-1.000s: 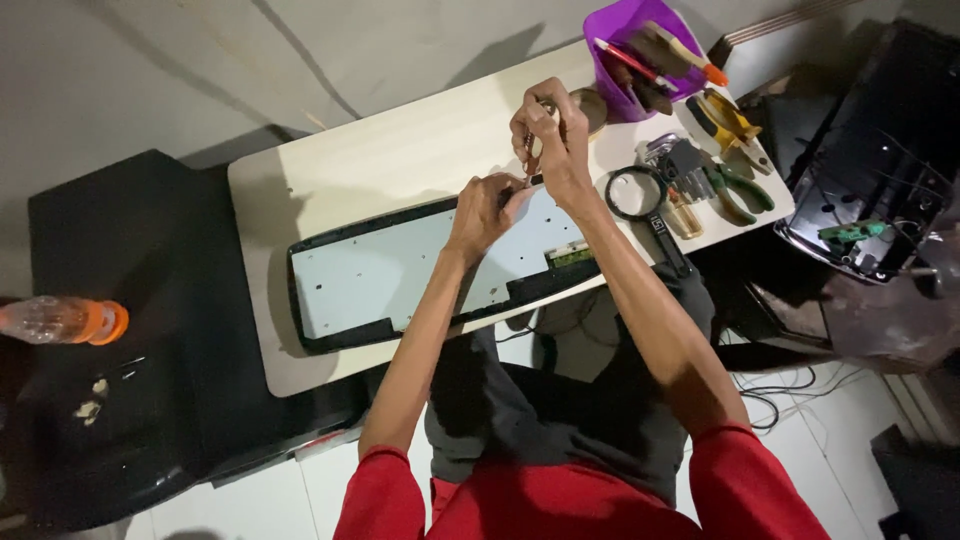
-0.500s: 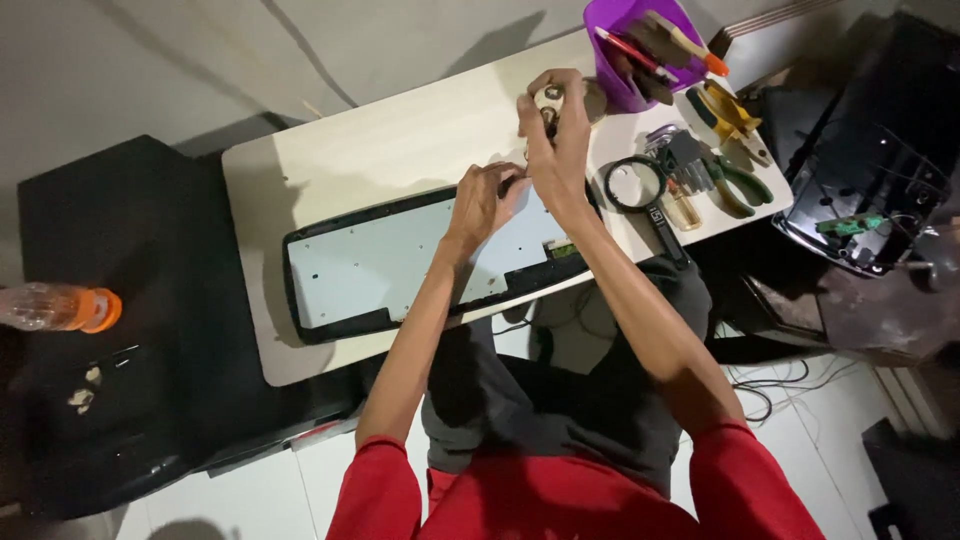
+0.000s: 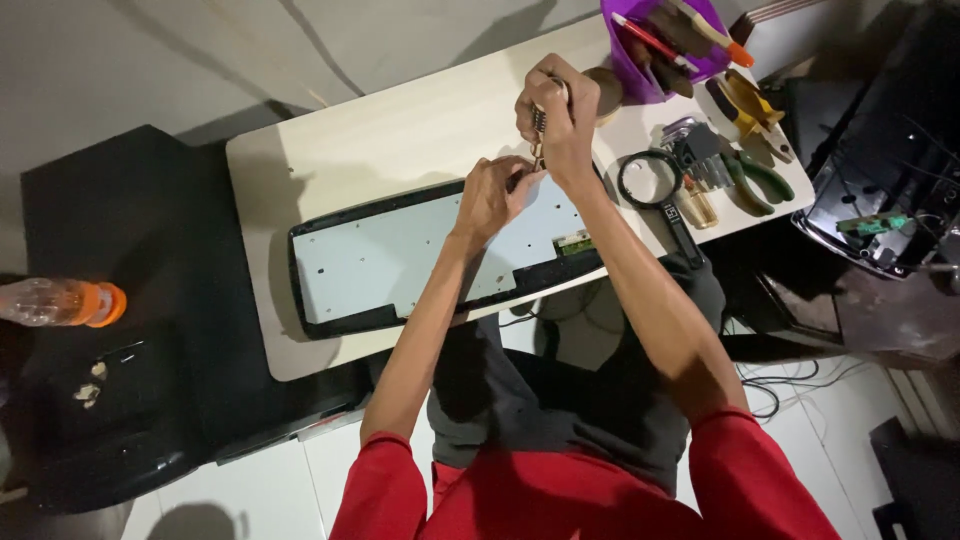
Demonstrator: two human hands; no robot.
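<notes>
I am looking straight down at a pale rectangular surface [image 3: 400,130]. On it lies one black keyboard shell turned face down, its light grey metal backplate [image 3: 420,255] showing, with a small green circuit board [image 3: 572,243] at its 3 o'clock end. No keys are visible from this side. The backplate looks still seated in the shell, so I judge the opening-up is at an early stage, with most of it left to do.

My right hand [image 3: 560,115] is clenched around a thin metal-shafted screwdriver [image 3: 539,135], held upright above the keyboard's 1 o'clock corner. My left hand [image 3: 492,195] pinches at the tool's lower end with its fingertips; whether it also holds a screw I cannot tell.

Counted: two hands, one keyboard, one tool in hand. At 2 o'clock stands one purple plastic tub [image 3: 650,60] of tools. Beside it lie one black-rimmed magnifying glass [image 3: 650,185], one green-handled pair of pliers [image 3: 755,175] and one yellow-handled pair [image 3: 745,100]. At 9 o'clock, off the surface, one clear bottle with an orange cap [image 3: 60,302] lies on a black stand.
</notes>
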